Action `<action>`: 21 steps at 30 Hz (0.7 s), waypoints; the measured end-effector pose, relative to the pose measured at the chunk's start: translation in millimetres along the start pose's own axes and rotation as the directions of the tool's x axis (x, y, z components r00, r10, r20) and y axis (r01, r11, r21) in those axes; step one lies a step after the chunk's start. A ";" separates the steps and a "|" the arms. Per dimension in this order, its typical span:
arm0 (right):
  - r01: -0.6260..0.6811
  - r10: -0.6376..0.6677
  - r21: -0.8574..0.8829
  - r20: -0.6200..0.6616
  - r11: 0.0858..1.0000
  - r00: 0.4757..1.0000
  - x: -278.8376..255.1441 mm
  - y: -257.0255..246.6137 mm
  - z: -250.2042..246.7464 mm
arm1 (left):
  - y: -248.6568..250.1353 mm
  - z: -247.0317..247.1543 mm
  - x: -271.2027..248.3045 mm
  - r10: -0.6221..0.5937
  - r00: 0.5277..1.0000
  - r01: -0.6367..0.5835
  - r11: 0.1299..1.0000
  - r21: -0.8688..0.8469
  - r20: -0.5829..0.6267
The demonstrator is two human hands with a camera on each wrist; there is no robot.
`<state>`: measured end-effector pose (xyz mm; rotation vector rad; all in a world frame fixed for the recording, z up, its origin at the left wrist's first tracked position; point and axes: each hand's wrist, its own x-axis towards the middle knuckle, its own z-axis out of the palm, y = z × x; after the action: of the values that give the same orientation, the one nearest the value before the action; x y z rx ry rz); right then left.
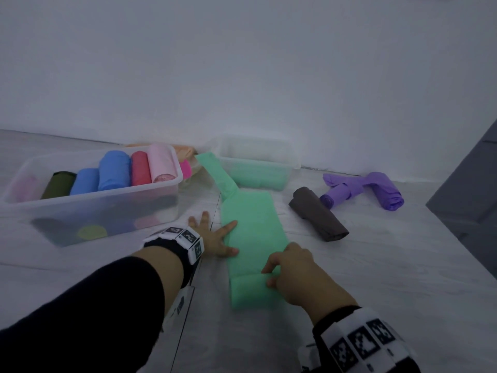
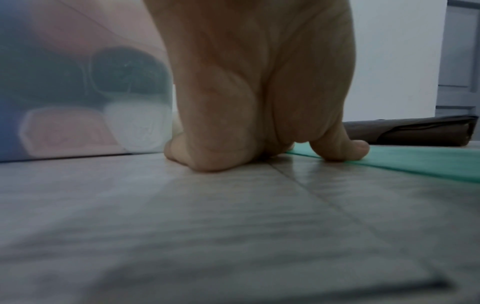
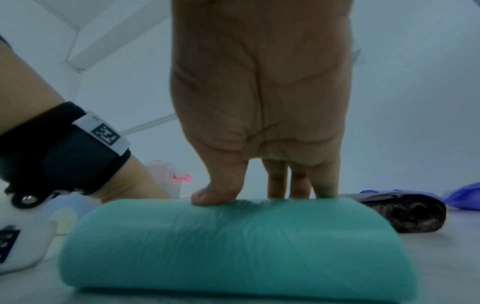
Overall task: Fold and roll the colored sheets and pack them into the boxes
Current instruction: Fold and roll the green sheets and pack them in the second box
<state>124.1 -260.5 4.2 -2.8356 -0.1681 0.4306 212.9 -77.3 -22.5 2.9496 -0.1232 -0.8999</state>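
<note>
Green sheet (image 1: 248, 224) lay on floor (image 1: 376, 278), long axis pointing away toward empty clear box (image 1: 290, 154); near end rolled. Right hand (image 1: 293, 270) curled, gripping roll. Left hand (image 1: 215, 238) spread flat, pressing sheet edge. Two boxes; filled box (image 1: 88, 208) (six rolls on top). Beside: one brown roll (image 1: 317, 214), purple sheets (image 1: 363, 191).

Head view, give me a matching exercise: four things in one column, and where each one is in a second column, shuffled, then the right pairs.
Things:
1. green sheet
2. brown roll
3. purple sheet
4. pink roll

Places:
A. inside the left clear box
B. on the floor, farthest right by the wall
C. under both hands, left hand and right hand
D. on the floor between the green and the purple

Pairs: 1-C, 2-D, 3-B, 4-A
</note>
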 end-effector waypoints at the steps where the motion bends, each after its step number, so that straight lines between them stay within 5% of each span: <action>1: 0.002 -0.003 -0.037 -0.021 0.999 1.000 -0.6 -2.5 -0.5 | 0.5 -0.2 -0.3 -0.001 1.000 0.001 1.000 0.004 -0.002; 13: 0.074 -0.075 -0.309 0.008 0.948 0.997 -17.8 -22.1 -2.3 | 1.5 1.4 -1.6 -0.018 0.999 0.018 1.000 -0.003 -0.034; 21: 0.144 -0.124 -0.310 0.085 0.940 0.989 -17.3 -14.0 -5.5 | 3.1 1.0 -3.9 -0.019 0.999 0.019 1.000 -0.003 -0.043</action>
<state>108.3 -251.2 17.9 -3.0961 -0.4815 0.5056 209.0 -80.0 -20.9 2.9706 -0.0920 -0.8377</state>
